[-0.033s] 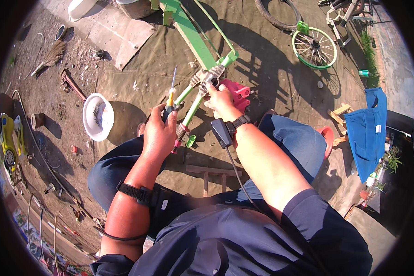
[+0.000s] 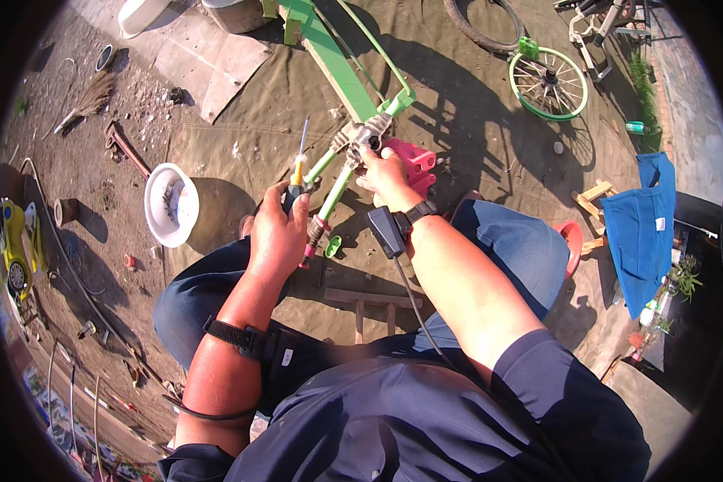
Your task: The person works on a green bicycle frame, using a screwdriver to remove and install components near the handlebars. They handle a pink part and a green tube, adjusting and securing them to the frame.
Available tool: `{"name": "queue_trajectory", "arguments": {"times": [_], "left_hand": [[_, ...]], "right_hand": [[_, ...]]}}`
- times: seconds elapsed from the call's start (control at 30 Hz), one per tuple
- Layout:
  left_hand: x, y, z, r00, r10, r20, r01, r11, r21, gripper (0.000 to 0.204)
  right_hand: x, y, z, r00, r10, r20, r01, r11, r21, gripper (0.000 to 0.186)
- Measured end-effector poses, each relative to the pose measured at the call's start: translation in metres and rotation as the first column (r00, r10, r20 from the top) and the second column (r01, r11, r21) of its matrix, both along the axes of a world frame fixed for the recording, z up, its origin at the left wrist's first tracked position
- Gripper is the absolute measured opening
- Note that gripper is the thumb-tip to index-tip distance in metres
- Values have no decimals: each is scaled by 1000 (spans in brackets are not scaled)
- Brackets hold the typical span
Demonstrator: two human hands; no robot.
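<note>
Inside the tarp's (image 2: 249,145) left edge: left hand (image 2: 278,229) holds screwdriver (image 2: 299,170), blade pointing away; right hand (image 2: 390,178) touches frame (image 2: 337,71), closure unclear; steady support probably best.

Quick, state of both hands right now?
Left hand: closed, holding a screwdriver, blade pointing away from the body.
Right hand: fingers at the joint of the green frame; whether its grip is closed cannot be told.

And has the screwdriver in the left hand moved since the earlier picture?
No. Judged against the white basin, the screwdriver in the left hand shows no visible shift in any direction.
</note>
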State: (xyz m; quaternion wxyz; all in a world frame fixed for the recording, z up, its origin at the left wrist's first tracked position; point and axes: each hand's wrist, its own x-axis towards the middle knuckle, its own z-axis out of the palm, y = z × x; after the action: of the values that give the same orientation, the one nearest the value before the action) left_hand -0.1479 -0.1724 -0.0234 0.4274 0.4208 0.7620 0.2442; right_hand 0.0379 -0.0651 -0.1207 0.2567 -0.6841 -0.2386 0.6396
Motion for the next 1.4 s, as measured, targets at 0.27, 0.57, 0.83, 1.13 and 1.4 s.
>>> {"name": "queue_trajectory", "arguments": {"times": [0.27,0.57,0.83,1.13,1.4], "left_hand": [[-1,-1,1,999,-29,-39,28,999,-21,45],[2,0,0,999,-43,-34,42,998,-40,44],[4,2,4,994,-84,-75,81,996,-37,44],[8,6,11,990,-105,-90,98,992,-79,44],[10,4,9,975,-171,-142,155,981,-116,45]], "right_hand": [[36,14,8,982,180,-62,-178,983,41,34],[43,30,39,494,375,784,-718,685,125,37],[39,27,30,375,370,850,-767,639,61,38],[40,24,21,466,315,827,-733,661,161,36],[42,33,28,447,343,826,-757,637,145,37]]}}
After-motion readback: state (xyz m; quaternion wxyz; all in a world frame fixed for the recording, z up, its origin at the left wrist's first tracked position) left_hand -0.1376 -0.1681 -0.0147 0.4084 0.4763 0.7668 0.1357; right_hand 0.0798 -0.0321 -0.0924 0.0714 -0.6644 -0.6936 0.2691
